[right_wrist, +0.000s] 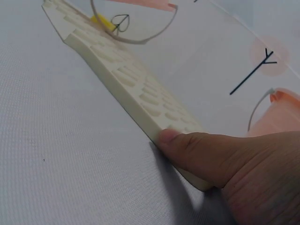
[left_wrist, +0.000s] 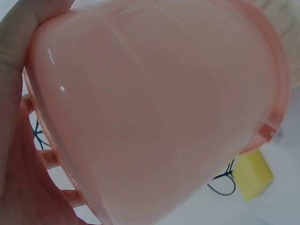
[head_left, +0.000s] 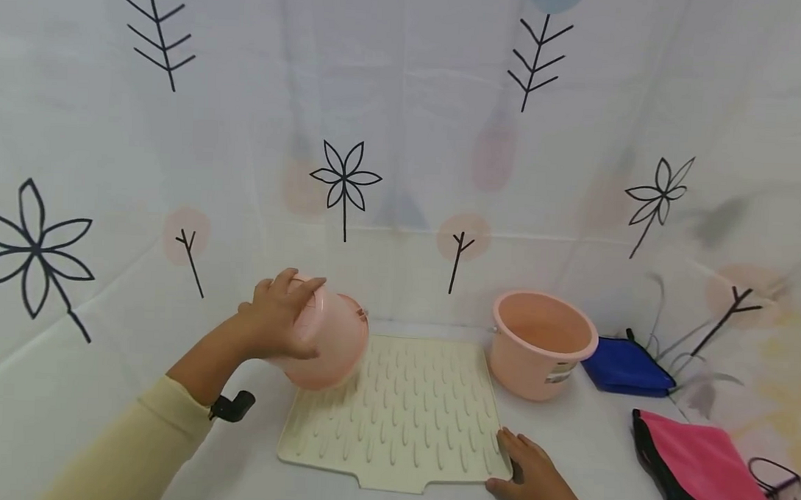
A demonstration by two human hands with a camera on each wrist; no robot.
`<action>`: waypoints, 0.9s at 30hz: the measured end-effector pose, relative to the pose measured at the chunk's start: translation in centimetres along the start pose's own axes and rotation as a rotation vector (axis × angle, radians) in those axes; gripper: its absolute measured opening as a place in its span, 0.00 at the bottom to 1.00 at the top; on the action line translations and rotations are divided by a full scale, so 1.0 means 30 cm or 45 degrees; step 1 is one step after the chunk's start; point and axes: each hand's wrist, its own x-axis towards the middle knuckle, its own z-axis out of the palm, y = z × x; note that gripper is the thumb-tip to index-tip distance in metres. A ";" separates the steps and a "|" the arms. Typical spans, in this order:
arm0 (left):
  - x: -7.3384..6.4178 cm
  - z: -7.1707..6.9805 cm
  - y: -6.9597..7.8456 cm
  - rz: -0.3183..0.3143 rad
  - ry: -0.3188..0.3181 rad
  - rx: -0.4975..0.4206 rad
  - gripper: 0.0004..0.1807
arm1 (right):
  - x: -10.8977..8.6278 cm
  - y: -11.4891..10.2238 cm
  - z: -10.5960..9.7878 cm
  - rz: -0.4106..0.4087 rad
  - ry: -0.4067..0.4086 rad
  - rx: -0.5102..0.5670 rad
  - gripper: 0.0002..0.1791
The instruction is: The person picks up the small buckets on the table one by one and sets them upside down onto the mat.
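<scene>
My left hand [head_left: 279, 316] grips a pink bucket [head_left: 337, 351] by its base, fingers and thumb spread around the bottom. The bucket is tipped on its side, its mouth facing right by the far left part of a cream washboard [head_left: 428, 413]. Close up in the left wrist view, the smooth bucket wall [left_wrist: 154, 108] fills most of the picture. At the washboard's near right corner, my right hand [head_left: 535, 475] holds the edge. Its thumb [right_wrist: 187, 147] presses the board's side in the right wrist view.
A second pink bucket [head_left: 542, 358] stands upright behind the washboard's right side. Farther right lie a blue cloth item [head_left: 628, 366] and a pink one with black trim [head_left: 711, 467]. A yellow block [left_wrist: 253, 174] shows beyond the tipped bucket. A patterned white sheet [head_left: 404, 132] hangs behind.
</scene>
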 end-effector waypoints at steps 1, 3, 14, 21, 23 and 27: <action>-0.002 0.010 0.008 0.012 -0.015 0.000 0.62 | -0.001 -0.001 -0.001 -0.002 -0.004 0.000 0.66; -0.006 0.031 0.024 0.038 -0.050 -0.006 0.61 | -0.002 -0.002 -0.005 -0.011 -0.008 -0.005 0.66; 0.025 0.106 0.069 0.092 -0.140 0.017 0.59 | 0.010 0.002 0.002 0.006 -0.020 0.006 0.67; 0.039 0.139 0.111 0.092 -0.157 0.018 0.58 | 0.013 -0.003 0.003 0.006 -0.022 0.012 0.67; 0.043 0.150 0.129 0.115 -0.159 0.041 0.58 | 0.012 -0.003 0.003 0.010 -0.022 0.003 0.68; 0.051 0.166 0.167 0.172 -0.197 0.088 0.58 | 0.012 -0.003 0.007 0.018 -0.020 0.013 0.68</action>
